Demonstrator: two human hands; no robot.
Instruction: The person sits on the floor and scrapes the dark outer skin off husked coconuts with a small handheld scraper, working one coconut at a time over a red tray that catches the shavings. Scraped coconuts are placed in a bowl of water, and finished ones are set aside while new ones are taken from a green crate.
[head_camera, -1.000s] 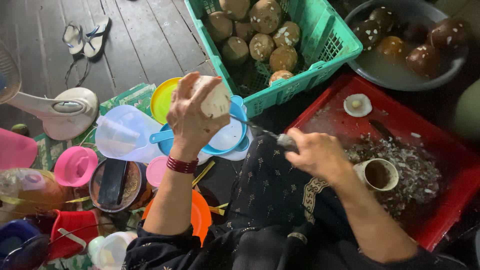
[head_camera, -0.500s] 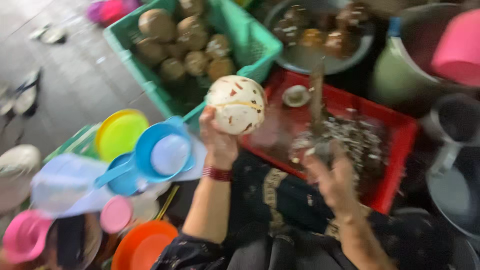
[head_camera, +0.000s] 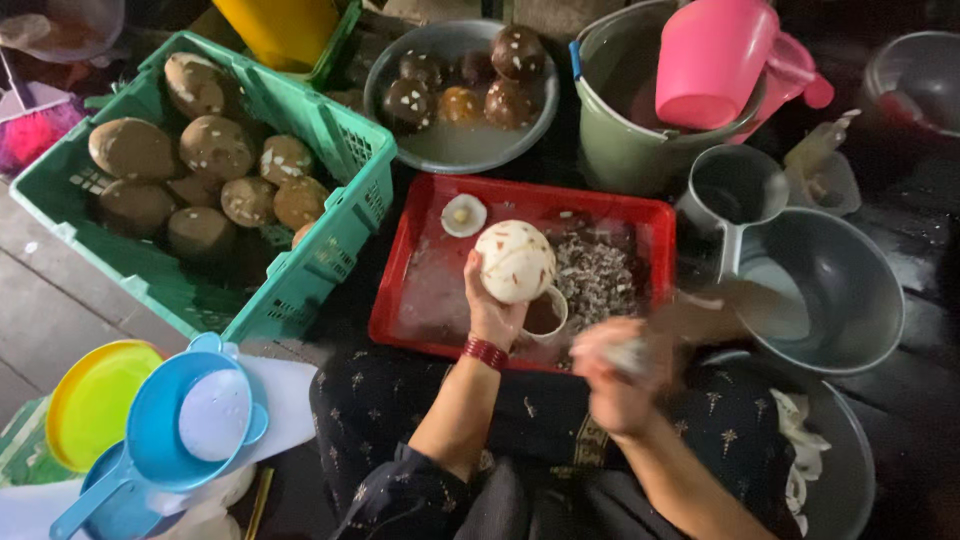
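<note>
While the left hand (head_camera: 492, 312) cups a peeled white coconut (head_camera: 515, 261) from below, fingers pinching it over the red tray (head_camera: 655, 222), the right hand (head_camera: 622, 368) at 5 o'clock of it is a blur, closed on something whose handle alone shows; what it is cannot be told. A second ago the coconut was raised high over the blue scoops (head_camera: 180, 430) at 8 o'clock; now it sits low above a small cup (head_camera: 545, 316) and the heap of shavings (head_camera: 595, 280), so the work appears to have come back to the tray. A green crate (head_camera: 345, 150) of brown coconuts lies at 10 o'clock, a grey basin (head_camera: 845, 290) at 3 o'clock.
</note>
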